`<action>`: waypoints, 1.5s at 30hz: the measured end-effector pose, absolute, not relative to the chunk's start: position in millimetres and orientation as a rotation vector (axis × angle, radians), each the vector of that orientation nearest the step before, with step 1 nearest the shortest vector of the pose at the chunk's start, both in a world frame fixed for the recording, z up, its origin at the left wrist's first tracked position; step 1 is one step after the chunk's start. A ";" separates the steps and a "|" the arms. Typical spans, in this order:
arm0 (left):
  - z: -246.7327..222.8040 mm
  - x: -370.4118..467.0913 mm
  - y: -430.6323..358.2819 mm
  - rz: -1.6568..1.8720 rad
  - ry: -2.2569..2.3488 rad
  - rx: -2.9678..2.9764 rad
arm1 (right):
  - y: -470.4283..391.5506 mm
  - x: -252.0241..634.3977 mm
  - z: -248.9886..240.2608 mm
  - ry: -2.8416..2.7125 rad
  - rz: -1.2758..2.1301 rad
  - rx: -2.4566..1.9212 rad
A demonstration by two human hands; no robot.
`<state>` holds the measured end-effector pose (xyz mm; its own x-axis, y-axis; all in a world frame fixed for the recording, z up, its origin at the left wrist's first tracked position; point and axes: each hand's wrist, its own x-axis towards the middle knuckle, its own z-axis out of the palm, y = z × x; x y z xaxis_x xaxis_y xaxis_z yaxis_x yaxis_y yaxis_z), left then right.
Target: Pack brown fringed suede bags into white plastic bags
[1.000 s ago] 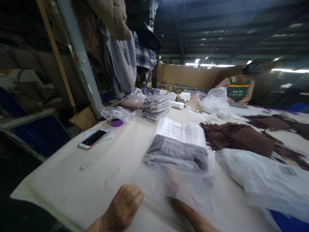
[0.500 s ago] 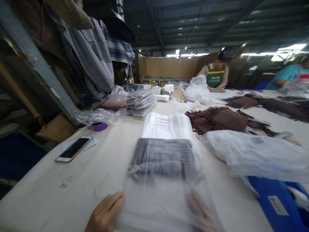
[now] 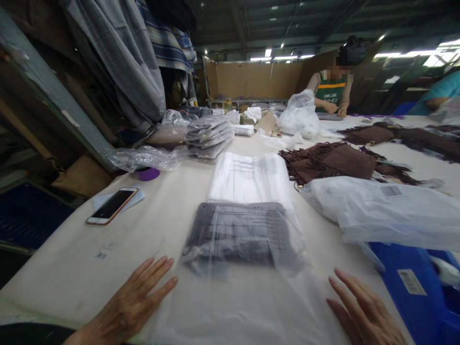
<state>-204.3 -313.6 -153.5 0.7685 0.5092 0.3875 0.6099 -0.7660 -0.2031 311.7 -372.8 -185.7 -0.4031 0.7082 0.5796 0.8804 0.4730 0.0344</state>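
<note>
A clear plastic bag (image 3: 237, 302) lies flat on the table in front of me, its near part slack. Inside its far half is a folded dark grey cloth item (image 3: 240, 235), seen through printed lettering. Beyond it, and partly under it, lies a stack of white printed plastic bags (image 3: 249, 177). My left hand (image 3: 134, 297) is open at the bag's left edge, fingers stretched out. On the right side, my right hand (image 3: 362, 306) is open too, fingers spread beside the bag's edge. Neither hand grips anything.
A phone (image 3: 113, 206) lies to the left, near a purple tape roll (image 3: 148, 174). Bagged grey items (image 3: 209, 134) are piled behind. Brown fringed cloth (image 3: 334, 160), a filled plastic bag (image 3: 388, 206) and a blue bin (image 3: 409, 287) are at right. A co-worker (image 3: 330, 96) is across the table.
My left hand has let go of the bag's edge and spread its fingers. My right hand has come out from inside or behind the plastic to the right. The camera view has tilted slightly down.
</note>
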 end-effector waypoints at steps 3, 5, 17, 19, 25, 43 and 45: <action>-150.5 -179.6 -289.2 -0.442 -0.657 -2.689 | -338.6 303.6 -175.5 -2.434 -0.501 -1.009; -148.7 -169.8 -279.6 -0.392 -0.565 -2.726 | -323.9 294.7 -165.2 -2.544 -0.478 -0.841; -171.7 -179.7 -278.8 -0.912 -1.442 -3.252 | -324.9 277.9 -179.9 -2.069 0.570 -1.251; -176.7 -173.3 -279.4 -1.172 -1.826 -3.119 | -330.6 276.4 -192.7 -1.883 0.596 -1.397; -166.9 -126.9 -273.0 -1.217 -2.617 -2.084 | -329.3 254.4 -187.6 -1.502 0.629 -1.729; -159.9 -100.8 -249.1 -0.473 -1.973 -1.845 | -315.3 222.8 -194.3 -1.704 -0.357 -1.957; -159.6 -98.9 -255.2 -0.711 -1.702 -1.846 | -315.9 223.4 -197.4 -1.700 -0.346 -1.962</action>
